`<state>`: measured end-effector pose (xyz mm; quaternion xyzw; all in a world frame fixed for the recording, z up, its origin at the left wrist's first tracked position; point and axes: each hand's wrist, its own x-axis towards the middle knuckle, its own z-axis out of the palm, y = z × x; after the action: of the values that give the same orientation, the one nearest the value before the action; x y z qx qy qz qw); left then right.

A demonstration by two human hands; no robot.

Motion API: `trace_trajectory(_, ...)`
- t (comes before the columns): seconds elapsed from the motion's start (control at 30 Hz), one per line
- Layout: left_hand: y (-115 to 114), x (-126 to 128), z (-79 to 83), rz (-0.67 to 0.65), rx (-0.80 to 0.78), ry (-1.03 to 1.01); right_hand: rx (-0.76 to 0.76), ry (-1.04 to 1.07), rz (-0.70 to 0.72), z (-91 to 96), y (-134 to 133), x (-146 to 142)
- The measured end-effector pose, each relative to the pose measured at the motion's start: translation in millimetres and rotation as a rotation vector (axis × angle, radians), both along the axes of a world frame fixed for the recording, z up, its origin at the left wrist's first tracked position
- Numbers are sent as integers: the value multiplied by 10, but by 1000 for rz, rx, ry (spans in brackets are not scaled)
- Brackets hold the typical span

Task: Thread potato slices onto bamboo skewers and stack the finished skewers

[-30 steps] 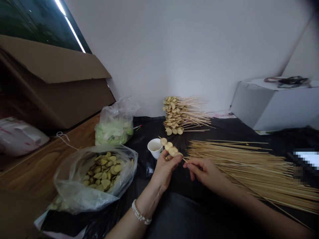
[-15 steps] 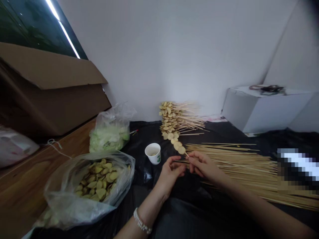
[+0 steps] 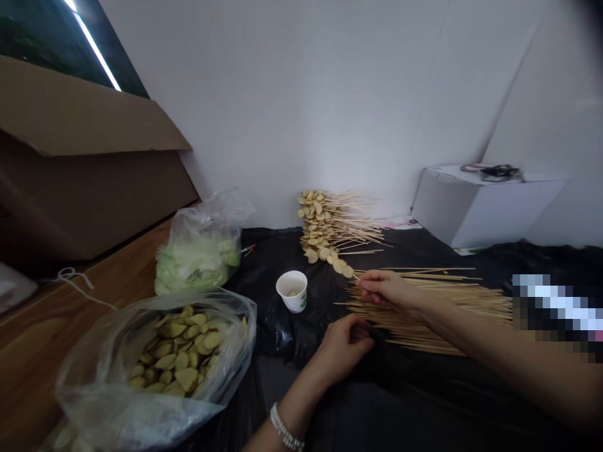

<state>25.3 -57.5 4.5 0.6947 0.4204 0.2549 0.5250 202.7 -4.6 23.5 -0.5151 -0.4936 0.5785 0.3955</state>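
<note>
My right hand (image 3: 386,287) pinches the bare end of a bamboo skewer that carries a few round potato slices (image 3: 343,268). Its slices lie close to a pile of finished potato skewers (image 3: 320,220), whose sticks point right. Lower and to the left, my left hand (image 3: 347,342) rests near the black sheet with loosely curled fingers, a gap between thumb and forefinger, and nothing visible in it. Loose bamboo skewers (image 3: 424,307) lie in a wide bundle beneath and beside my right hand. An open clear bag at left holds many potato slices (image 3: 181,351).
A white paper cup (image 3: 292,292) stands left of the skewers. Behind the potato bag sits a plastic bag of pale green vegetable pieces (image 3: 200,254). A cardboard box (image 3: 94,188) is at far left, a white box (image 3: 485,204) at back right. Black sheeting (image 3: 325,408) covers the surface.
My left hand has drawn back toward me, away from the skewer. My right hand, still holding it, has moved slightly forward, bringing the slices closer to the pile.
</note>
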Motion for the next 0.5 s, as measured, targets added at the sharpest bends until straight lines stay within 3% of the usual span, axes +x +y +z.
trace_trajectory(0.2,-14,13,20,7,-2,12,40,-158,122,-31,123,-52)
trace_trajectory(0.33,-12,11,7,10,1,10,329,-436,212,0,312,-37)
trace_trajectory(0.43,-9,7,-6,7,-6,5,511,-577,167,8,562,43)
trace_trajectory(0.5,-9,6,-9,11,-8,10,550,-611,121,-1,751,113)
